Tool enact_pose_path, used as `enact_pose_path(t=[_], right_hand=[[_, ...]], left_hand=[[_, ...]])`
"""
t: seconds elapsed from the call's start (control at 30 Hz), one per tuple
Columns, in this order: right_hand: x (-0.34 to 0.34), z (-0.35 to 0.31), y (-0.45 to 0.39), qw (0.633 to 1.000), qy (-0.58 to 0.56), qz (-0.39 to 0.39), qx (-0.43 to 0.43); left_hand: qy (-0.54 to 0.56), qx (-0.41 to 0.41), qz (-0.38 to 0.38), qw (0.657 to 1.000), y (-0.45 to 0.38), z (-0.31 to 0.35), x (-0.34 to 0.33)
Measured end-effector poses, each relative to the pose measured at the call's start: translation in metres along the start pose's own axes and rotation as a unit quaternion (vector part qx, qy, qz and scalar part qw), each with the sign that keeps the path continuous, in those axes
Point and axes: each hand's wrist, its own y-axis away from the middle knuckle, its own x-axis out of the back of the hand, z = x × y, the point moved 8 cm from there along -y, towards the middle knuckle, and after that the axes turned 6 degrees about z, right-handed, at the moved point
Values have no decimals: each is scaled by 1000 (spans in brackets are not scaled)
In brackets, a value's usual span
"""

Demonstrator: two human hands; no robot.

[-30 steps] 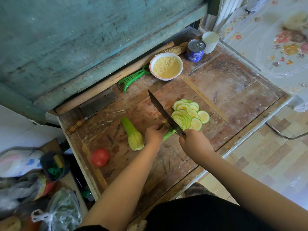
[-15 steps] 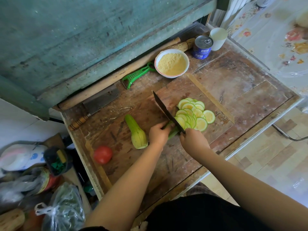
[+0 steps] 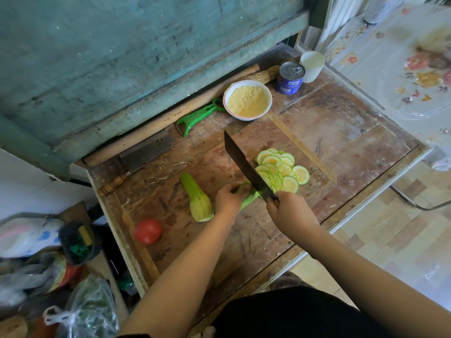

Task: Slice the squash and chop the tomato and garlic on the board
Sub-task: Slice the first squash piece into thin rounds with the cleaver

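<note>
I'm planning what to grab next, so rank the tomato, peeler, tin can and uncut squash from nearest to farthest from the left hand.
From the left hand:
1. Uncut squash, just to its left.
2. Tomato, left, at the near edge.
3. Peeler, at the back by the wall.
4. Tin can, back right corner.

Light green squash piece (image 3: 249, 197) under cut: largely covered by the left hand (image 3: 228, 200) and the dark knife blade (image 3: 246, 167). Knife handle: hidden inside the right hand (image 3: 290, 211). Clear plastic bag of greens (image 3: 90, 311), bottom left: cut off by the frame edge, contents blurred.
</note>
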Motion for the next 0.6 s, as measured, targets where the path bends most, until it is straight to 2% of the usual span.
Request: enact_pose_path(t=[0.6], right_hand=[[-2, 1, -4, 1000, 7, -3, -8]], left_hand=[[16, 15, 7, 1000, 1, 1, 0]])
